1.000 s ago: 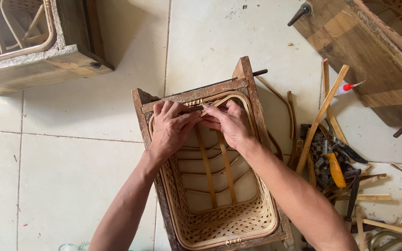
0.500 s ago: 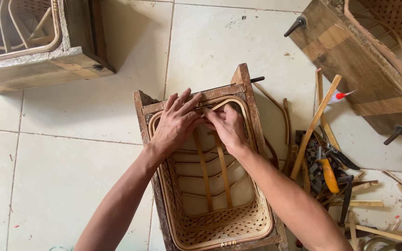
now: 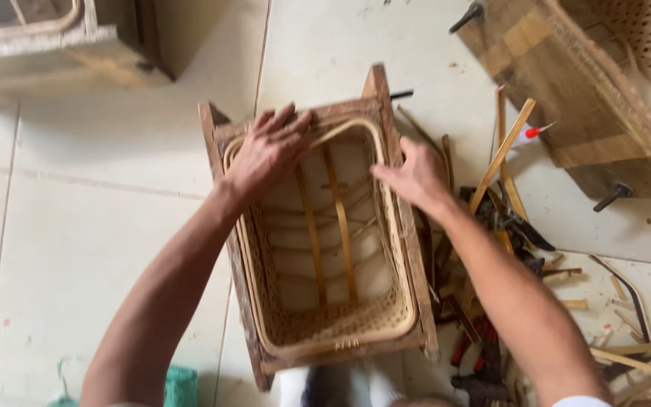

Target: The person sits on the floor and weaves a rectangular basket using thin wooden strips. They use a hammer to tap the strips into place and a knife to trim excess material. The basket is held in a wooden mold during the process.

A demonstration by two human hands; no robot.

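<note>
Pale floor tiles (image 3: 99, 249) fill the head camera's view, with a person kneeling over a rectangular woven basket (image 3: 325, 249) that sits inside a wooden frame mould (image 3: 408, 249) at the centre of the picture. At the far left stands another wooden mould (image 3: 54, 45) with a rattan rim in it, and at the far right a third wooden box (image 3: 551, 83) holding a finished woven basket. To the right of the central frame lies a heap of bamboo strips (image 3: 502, 151) mixed with hand tools (image 3: 514, 226), among them red-handled pliers (image 3: 465, 343). The left hand (image 3: 269, 151) lies flat, fingers spread, on the far left corner of the basket rim, pressing down on rim and frame together. The right hand (image 3: 416, 177) rests on the right rim, fingers loosely together and pointing inward; it grips nothing that can be seen. As for progress, the base and lower walls look closely woven, the rim hoop runs all the way round, and two upright splints cross the inside; the far wall appears thin, with only a few horizontal strands, so weaving seems to remain there. Whether the far rim is bound cannot be told.
</note>
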